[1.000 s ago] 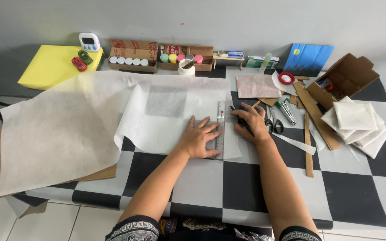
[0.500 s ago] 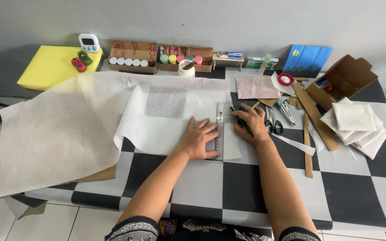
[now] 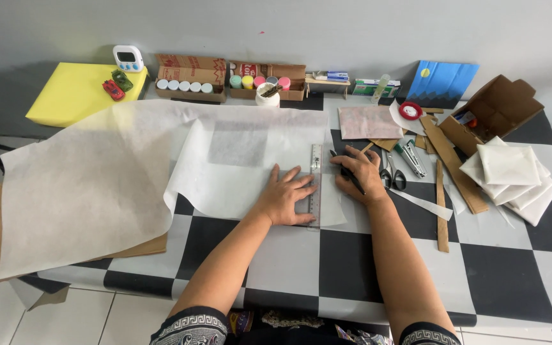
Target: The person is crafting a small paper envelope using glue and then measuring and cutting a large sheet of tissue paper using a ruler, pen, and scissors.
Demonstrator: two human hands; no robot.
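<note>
- the left hand (image 3: 287,197) lies flat with the fingers spread, pressing on a metal ruler (image 3: 315,185) and on the white paper sheet (image 3: 244,160) under it.
- the ruler lies on the right part of the sheet, and its long axis runs away from the person, from the near edge of the sheet toward the wall.
- the right hand (image 3: 359,174) is just beside the ruler, on its right side, with the fingers closed around a dark thin tool (image 3: 351,175); it looks like a knife or a pen, i cannot tell which.
- the tip of the tool points to the far end of the ruler, so the line to follow goes along the right edge of the ruler, toward the person.
- the right hand is the nearer one to that edge; the left hand only holds the ruler down.
- a pair of scissors (image 3: 391,172) lies near the right hand, on the checkered table (image 3: 352,255).
- a stack of folded white sheets (image 3: 512,174) and an open cardboard box (image 3: 496,112) are well apart to the right.
</note>
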